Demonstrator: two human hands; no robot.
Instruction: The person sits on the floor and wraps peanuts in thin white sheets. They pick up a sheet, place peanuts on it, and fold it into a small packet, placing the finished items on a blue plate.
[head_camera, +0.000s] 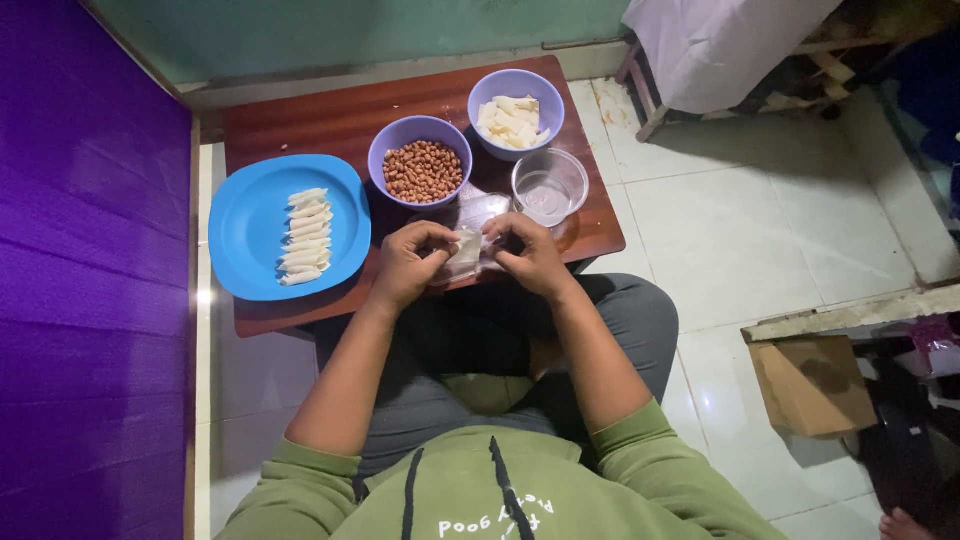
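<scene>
My left hand and my right hand meet at the near edge of a low brown table, both pinching a pale thin wrapper between the fingers. Just beyond the hands lies a small stack of translucent wrappers. A blue plate to the left carries a row of several white rolled pieces. Behind the hands stand a lilac bowl of peanuts, a lilac bowl of pale cut pieces and a clear glass bowl.
A purple wall runs along the left. White floor tiles spread to the right, with a cardboard box and a cloth-covered stand beyond. My crossed legs in grey trousers sit under the table's edge.
</scene>
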